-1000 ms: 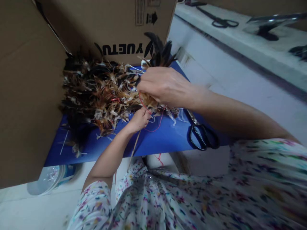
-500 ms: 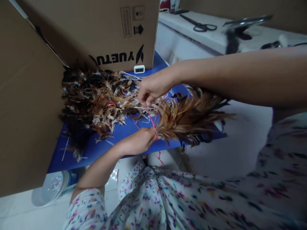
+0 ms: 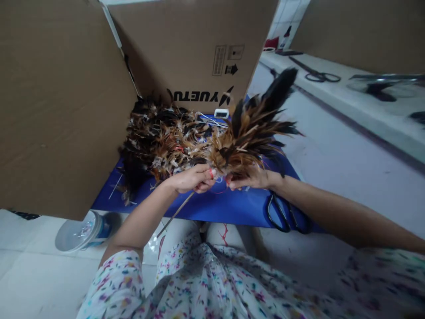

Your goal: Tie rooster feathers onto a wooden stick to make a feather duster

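I see feather bundle [image 3: 255, 137] above right edge of blue table [image 3: 229, 210] — left hand [image 3: 197, 178] closed round stick [image 3: 175, 214], right hand [image 3: 248, 178] pinching red string [image 3: 227, 181]. Bundle looks light, soft, easily bent — I'd hold stick.

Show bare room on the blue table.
Bare: front strip of the table, between stick and near scissors. Crowded: left rear, under the feather pile; middle, with left hand, right hand and feather bundle.
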Motion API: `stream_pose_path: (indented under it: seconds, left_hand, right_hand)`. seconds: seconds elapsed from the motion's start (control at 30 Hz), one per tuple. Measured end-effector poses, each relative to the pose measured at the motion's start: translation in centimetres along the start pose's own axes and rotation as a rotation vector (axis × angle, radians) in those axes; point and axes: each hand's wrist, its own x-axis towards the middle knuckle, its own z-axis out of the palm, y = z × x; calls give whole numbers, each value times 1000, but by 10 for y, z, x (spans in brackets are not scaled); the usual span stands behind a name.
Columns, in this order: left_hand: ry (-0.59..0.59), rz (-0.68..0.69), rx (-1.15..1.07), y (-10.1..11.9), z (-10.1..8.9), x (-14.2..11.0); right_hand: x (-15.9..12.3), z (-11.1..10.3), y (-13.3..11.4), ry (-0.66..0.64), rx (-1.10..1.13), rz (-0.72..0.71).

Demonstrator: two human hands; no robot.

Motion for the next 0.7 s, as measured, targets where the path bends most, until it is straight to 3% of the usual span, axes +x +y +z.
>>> stream_pose_path:
  seconds: [0.03, 0.1, 0.23, 0.37, 0.53, 0.7]
  left_hand:
    - [50, -23, -29, -1, -3, 2]
    - [150, -66, -50, -5, -7, 7]
    - [307, -125, 37, -16, -11, 15]
    - [387, -118, 211, -23, -7, 15]
    - [498, -54, 519, -23, 2, 12]
    - [604, -28, 852, -28, 3, 14]
  right_hand:
    - [-3, 5, 6, -123, 98, 10]
    - [-8, 13, 14, -217, 232, 51]
    - [-13, 24, 13, -150, 254, 96]
    - [-16, 29, 2, -118, 162, 97]
    - [-22, 37, -13, -24, -142, -30]
    - [-24, 46, -35, -29, -742, -214]
